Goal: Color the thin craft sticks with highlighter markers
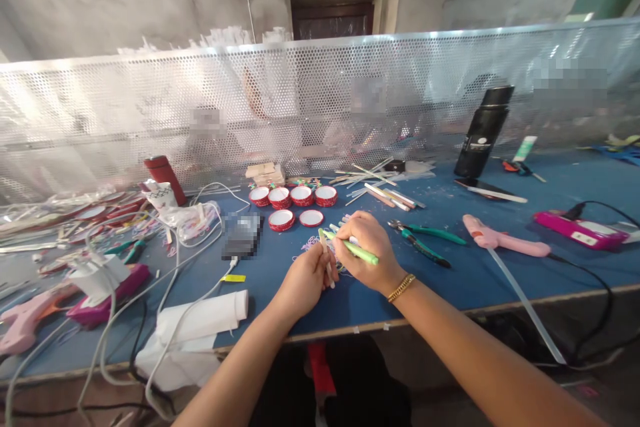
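Fingers of right hand (369,240) are gripping green pen (364,253); left hand (306,280) is pinching pale stick (329,269) near pen's tip, beside bands (305,247) on table (430,205). Risk: stick rolling, pen skidding, if left pinch is loosening.

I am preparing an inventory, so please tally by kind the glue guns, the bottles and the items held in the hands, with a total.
Glue guns: 2
Bottles: 2
Green tool, right hand: 1
Pale stick, left hand: 1
Total: 6
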Demonstrator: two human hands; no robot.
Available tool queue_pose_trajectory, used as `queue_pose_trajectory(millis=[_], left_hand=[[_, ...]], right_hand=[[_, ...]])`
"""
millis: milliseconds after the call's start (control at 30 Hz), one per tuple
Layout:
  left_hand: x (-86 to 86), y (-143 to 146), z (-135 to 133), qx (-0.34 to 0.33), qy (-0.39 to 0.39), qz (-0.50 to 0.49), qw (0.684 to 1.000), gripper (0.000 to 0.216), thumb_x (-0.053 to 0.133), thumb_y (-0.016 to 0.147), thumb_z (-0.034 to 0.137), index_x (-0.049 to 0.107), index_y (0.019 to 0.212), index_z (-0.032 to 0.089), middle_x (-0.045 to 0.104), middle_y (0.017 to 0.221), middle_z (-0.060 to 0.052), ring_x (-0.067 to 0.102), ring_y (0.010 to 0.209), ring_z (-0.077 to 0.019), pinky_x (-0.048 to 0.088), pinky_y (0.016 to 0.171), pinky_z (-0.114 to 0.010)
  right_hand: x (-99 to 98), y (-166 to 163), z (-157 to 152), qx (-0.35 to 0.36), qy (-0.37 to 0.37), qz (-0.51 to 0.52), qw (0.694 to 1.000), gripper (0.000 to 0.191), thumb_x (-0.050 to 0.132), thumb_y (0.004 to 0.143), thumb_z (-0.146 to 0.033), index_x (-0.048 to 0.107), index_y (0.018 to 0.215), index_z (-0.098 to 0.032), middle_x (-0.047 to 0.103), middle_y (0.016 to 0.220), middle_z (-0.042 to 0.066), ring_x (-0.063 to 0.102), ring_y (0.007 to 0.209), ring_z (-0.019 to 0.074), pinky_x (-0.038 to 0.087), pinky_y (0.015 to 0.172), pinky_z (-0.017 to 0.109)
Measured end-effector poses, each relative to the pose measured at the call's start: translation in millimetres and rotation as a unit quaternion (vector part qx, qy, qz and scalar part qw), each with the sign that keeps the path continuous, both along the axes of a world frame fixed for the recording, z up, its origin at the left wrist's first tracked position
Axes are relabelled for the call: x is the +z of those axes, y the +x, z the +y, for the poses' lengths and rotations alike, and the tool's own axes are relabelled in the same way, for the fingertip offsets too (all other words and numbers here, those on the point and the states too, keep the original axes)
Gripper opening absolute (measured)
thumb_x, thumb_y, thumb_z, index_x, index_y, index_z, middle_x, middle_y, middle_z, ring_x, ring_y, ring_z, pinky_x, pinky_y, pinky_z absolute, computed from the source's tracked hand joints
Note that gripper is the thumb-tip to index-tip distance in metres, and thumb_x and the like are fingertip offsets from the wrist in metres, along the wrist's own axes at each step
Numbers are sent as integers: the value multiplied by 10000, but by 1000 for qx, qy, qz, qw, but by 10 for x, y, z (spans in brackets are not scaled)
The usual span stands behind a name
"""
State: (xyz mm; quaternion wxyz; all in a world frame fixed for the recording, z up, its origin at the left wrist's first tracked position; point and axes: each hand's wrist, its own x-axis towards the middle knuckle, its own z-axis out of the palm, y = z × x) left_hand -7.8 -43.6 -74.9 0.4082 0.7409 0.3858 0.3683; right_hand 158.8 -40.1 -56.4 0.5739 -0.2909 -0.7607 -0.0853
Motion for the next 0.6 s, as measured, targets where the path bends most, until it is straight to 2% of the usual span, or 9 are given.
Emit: queue_pose_trajectory(millis=[333,600], left_hand=[[-14,-7,6,2,-4,-2,1000,334,366,1022,393,526,790,216,599,660,7,498,537,-127,397,547,-258],[-17,-6,4,4,3,-8,1000,335,379,1018,422,515,784,224,594,644,14,510,532,-130,397,537,-257]], right_hand=[[5,39,-6,0,25,14,1000,171,579,852,-145,484,761,-254,582,661,-18,512,631,178,462,747,391],[-1,17,-19,10,9,-3,1000,173,580,854,-157,491,744,-256,578,635,-27,518,615,177,466,758,401]])
